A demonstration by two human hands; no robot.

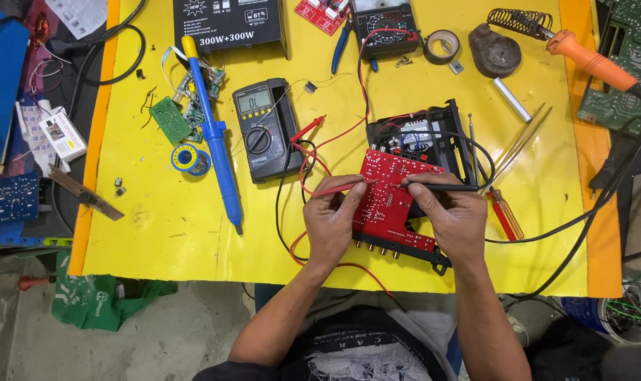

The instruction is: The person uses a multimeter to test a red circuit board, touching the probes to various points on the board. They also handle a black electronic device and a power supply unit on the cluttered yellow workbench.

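From the head camera I look straight down on a yellow counter (165,233) crowded with electronics tools; my left hand (332,222) is closed in a pinch on a red test probe (338,188), whose tip touches a red circuit board (394,194); my right hand (454,212) is closed in the same way on a black test probe (444,187), whose tip meets the same board just beside the red one; the board lies tilted over a black plastic chassis (433,134) near the middle of the counter, between both hands, with a row of connectors along its near edge; red and black leads curl from the probes back to a dark digital multimeter (267,130) to the left of the board; left of the meter lies a long blue desoldering pump (211,130), with a small green circuit board (170,118) and a spool of solder (188,158) beside it; at the far right an orange-handled soldering iron (592,60) rests in a coiled stand (507,39); a red-handled screwdriver (505,215) lies just right of my right hand; a roll of tape (442,46) sits near the far edge.
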